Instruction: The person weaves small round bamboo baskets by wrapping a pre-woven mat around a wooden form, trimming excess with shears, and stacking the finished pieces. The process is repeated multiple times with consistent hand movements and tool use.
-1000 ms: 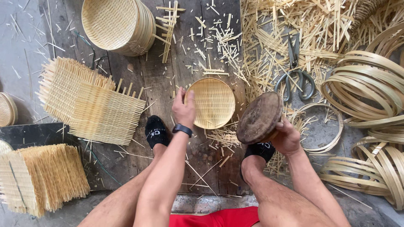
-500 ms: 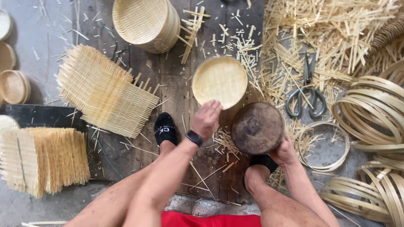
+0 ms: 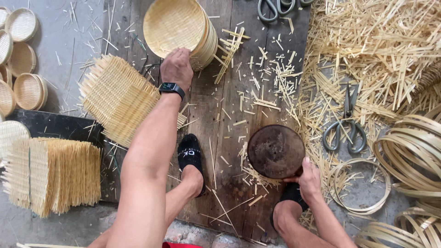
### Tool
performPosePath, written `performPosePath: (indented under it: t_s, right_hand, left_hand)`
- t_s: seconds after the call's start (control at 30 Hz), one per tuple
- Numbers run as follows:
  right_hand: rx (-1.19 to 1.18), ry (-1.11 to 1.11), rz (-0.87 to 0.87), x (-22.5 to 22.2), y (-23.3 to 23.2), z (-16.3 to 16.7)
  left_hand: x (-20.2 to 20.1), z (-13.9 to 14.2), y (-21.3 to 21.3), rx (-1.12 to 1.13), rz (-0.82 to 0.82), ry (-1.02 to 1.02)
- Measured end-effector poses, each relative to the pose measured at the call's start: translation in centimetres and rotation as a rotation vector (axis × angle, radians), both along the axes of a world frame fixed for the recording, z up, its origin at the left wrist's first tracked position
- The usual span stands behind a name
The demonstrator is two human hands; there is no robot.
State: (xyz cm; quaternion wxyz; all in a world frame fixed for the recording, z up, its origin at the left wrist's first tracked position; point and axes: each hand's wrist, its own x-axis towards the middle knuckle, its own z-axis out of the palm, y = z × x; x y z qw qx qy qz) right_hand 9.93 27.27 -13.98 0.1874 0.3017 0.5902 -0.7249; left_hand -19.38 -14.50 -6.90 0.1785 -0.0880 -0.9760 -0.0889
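Left hand (image 3: 177,68) stretched fwd, fingers curled on rim of round woven bamboo tray stack (image 3: 180,28) w/ trays nested for tidy stacking; right hand (image 3: 308,178) gripping dark round wooden disc (image 3: 275,150) flat on plank floor (image 3: 229,105) by right foot, kept w/in reach.

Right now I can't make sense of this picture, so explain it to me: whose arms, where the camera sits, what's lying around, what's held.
The camera sits on a person's head, looking down at their own arms and feet. The left hand rests on a stack of round woven trays. The right hand grips the edge of a dark round disc lying on the wooden boards. Around them lie square woven mats, scissors, bamboo hoops and loose bamboo strips.
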Motion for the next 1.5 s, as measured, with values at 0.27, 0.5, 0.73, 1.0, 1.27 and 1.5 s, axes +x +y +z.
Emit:
performPosePath:
  t_s: [0.27, 0.5, 0.73, 1.0, 1.27, 1.5]
  right_hand:
    - [0.011, -0.066, 0.060, 0.4, 0.2, -1.1]
    - [0.076, -0.062, 0.102, 1.0, 0.2, -2.9]
    - [-0.029, 0.053, 0.033, 0.7, -0.5, -2.3]
    - [-0.241, -0.225, 0.247, -0.3, -3.5, -2.9]
    - [0.232, -0.111, 0.327, 0.8, -1.8, -3.0]
    - [-0.167, 0.342, 0.182, -2.5, -0.2, 3.6]
  left_hand:
    - [0.0, -0.5, 0.0, 0.003, -0.045, -0.002]
    - [-0.4, -0.3, 0.5, 0.025, -0.005, -0.090]
    - [3.1, 0.4, -1.7, 0.054, 0.153, -0.005]
    - [14.5, 4.3, -14.0, 0.043, 0.939, -0.611]
    - [14.0, 11.5, -14.5, 0.632, 0.348, -0.795]
    - [14.0, 11.3, -1.4, 1.204, 0.143, -0.679]
